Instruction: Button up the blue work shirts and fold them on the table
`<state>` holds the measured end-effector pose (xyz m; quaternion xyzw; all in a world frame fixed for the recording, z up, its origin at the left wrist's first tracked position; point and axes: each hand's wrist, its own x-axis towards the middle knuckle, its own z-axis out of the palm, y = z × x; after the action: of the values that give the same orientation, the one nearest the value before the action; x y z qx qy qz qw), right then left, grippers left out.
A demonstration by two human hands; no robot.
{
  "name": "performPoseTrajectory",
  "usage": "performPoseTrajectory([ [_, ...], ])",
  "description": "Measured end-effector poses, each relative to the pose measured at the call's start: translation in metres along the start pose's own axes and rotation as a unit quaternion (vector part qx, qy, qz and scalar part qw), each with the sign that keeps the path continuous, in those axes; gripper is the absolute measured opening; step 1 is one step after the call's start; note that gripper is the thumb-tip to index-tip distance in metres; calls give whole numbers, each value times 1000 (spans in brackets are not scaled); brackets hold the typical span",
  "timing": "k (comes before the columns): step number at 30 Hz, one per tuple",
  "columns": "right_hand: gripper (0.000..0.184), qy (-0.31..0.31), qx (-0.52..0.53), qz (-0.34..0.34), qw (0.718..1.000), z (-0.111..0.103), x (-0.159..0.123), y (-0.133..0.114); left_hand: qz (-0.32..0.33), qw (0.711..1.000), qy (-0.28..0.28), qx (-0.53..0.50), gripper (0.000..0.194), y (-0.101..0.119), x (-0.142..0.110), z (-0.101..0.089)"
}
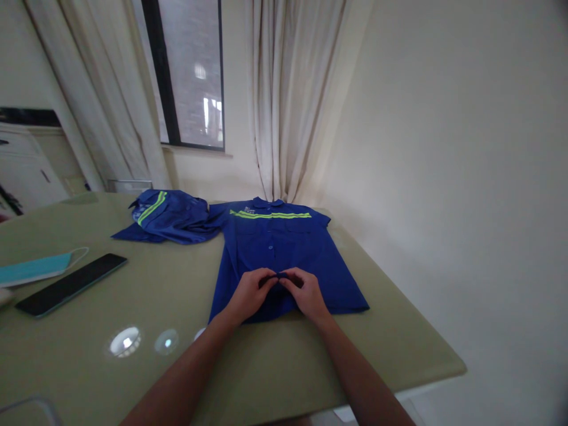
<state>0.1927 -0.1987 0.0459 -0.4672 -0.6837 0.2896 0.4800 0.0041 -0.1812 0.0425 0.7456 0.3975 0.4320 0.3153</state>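
A blue short-sleeved work shirt [284, 248] with a yellow-green reflective stripe lies flat, front up, on the table, collar away from me. My left hand [251, 293] and my right hand [304, 293] rest side by side on its lower front. Both pinch the fabric along the button placket, fingertips almost touching. A second blue shirt [171, 216] with the same stripe lies crumpled to the left, against the flat shirt's sleeve.
The olive table [399, 349] ends close on the right and near me. A black phone [71, 284] and a light blue face mask [33, 269] lie at the left. A window, curtains and a bare wall stand behind.
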Motion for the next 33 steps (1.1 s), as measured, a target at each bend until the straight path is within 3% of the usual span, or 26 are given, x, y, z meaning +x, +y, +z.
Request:
performPoseTrajectory([
  [12,15,-18,-69,-33,997,2,-2,0,-22,999,-43,5,25,-4,1,2],
  [15,14,-4,-51,-18,999,1,-1,-2,-30,998,-31,-45,18,-5,1,4],
  [19,14,-2,-14,1,1000,-1,0,-2,-51,991,-31,-123,22,-8,2,6],
  [33,16,-26,-22,-18,999,-3,-2,2,-78,993,-17,-81,26,-10,4,6],
])
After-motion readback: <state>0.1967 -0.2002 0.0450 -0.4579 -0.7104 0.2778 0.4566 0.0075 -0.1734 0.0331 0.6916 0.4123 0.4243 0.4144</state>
